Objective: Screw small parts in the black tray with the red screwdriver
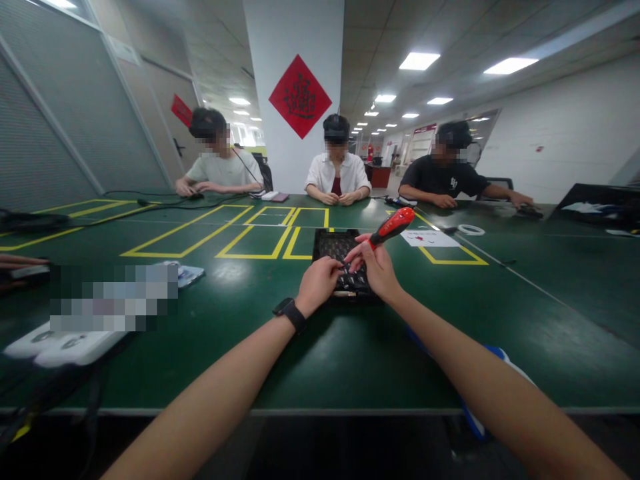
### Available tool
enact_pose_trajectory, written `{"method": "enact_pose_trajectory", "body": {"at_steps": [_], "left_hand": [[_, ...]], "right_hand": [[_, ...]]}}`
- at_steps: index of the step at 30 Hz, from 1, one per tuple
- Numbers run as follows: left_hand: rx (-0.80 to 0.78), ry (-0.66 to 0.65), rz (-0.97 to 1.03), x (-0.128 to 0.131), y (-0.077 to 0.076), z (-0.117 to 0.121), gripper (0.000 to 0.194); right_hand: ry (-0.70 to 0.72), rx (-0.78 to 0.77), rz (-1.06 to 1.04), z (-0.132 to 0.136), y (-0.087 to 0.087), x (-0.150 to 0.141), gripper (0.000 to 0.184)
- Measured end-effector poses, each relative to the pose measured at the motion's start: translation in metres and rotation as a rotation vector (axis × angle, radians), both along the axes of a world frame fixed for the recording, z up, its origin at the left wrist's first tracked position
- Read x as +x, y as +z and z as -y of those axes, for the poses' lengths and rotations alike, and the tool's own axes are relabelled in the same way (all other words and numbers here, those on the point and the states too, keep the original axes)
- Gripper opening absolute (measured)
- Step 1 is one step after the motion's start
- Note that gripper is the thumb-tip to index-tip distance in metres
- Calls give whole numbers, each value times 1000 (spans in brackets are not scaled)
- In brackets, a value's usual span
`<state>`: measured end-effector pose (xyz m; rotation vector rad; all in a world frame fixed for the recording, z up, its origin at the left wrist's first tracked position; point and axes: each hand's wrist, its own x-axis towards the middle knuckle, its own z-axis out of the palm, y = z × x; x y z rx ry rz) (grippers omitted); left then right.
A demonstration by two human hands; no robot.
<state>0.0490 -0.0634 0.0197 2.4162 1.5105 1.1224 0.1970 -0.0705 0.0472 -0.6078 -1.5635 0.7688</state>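
My right hand point(376, 267) is closed on a screwdriver with a red and black handle point(393, 227). The handle points up and to the right; the shaft and tip are hidden by my hands. Below both hands an open black case point(345, 244) lies on the table, with small pieces set in rows inside it. My left hand point(321, 281), with a black watch point(290, 313) on its wrist, reaches over the case. Its fingers are pinched close to my right fingertips, and what they hold is too small to name.
The green table point(220, 360) carries yellow tape outlines point(155, 254). A white paper sheet point(431, 239) and a white ring point(471, 230) lie to the right. A white power strip point(75, 347) is at left. Several people sit across the table, and a blue-and-white item shows under my right forearm.
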Motion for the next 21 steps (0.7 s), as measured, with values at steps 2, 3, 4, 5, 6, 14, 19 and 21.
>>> {"method": "enact_pose_trajectory", "body": {"at_steps": [2, 3, 4, 5, 6, 14, 19, 21], "left_hand": [[3, -2, 4, 0, 0, 1, 17], [1, -5, 3, 0, 0, 1, 16], [-5, -9, 2, 0, 1, 2, 17], [-13, -15, 2, 0, 1, 3, 19], [-21, -25, 4, 0, 3, 4, 22], [36, -147, 31, 1, 15, 14, 31], [-3, -178, 19, 0, 19, 18, 55], [-20, -194, 15, 0, 19, 19, 58]], "right_hand": [[-43, 8, -24, 1, -1, -1, 29], [-64, 12, -33, 2, -1, -1, 29], [-82, 14, -42, 2, -2, -1, 29], [-100, 16, -52, 2, -2, -1, 29], [-122, 19, -68, 3, -3, -1, 29], [-369, -33, -164, 5, -9, -4, 32], [-406, -61, -159, 4, -12, -7, 32], [-410, -60, -152, 4, -12, -7, 32]]}}
